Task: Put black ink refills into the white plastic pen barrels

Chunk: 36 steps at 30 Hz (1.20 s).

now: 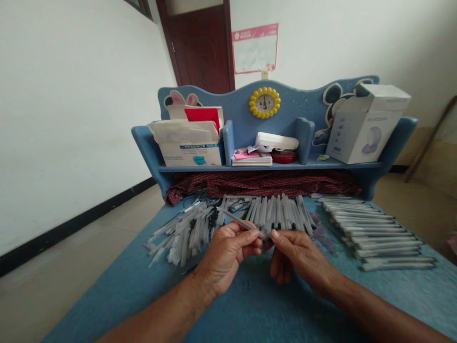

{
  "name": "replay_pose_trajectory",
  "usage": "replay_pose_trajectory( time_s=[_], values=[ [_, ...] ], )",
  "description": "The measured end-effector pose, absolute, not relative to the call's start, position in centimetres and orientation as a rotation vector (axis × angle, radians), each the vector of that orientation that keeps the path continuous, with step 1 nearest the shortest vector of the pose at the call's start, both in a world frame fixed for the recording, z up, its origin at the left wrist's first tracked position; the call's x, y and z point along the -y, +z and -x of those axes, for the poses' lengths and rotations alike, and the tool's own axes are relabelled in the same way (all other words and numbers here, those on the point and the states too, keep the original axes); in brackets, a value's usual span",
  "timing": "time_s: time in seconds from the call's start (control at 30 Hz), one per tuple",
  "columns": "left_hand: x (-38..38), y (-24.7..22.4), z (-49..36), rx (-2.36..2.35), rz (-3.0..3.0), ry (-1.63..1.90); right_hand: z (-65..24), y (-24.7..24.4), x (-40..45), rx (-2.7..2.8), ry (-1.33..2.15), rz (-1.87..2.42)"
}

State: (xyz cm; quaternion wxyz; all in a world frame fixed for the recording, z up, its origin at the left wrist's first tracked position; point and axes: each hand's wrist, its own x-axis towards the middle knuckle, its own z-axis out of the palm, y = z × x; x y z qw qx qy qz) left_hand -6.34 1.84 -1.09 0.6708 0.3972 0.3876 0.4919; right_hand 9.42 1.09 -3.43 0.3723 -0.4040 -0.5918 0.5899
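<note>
A slim translucent pen (233,218) slants up and away from my hands over the table. My left hand (226,255) is closed, pinching it near its lower end between thumb and fingers. At that same end, the thumb and forefinger of my right hand (303,257) press together; whatever they grip is hidden by the fingertips. Just beyond my hands lies a row of clear pens (278,212) with some dark ends. To the left spreads a loose heap of pale plastic pen parts (191,233). Over on the right, finished-looking pens (378,233) are stacked side by side, pointing sideways.
The blue table (246,309) has a raised back shelf (243,168) with a mask box (193,147), a flower-shaped clock (264,102) and a white carton (364,128). A checked cloth (257,183) lies beneath the shelf. White wall stands at left.
</note>
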Motion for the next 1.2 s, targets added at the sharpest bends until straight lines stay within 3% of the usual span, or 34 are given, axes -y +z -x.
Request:
replay_pose_trajectory(
  time_s=[1.2],
  values=[
    [-1.63, -1.07, 6.26, -0.879, -0.917, 1.120, -9.16, -3.05, -0.86, 1.408, 1.590, 1.032]
  ],
)
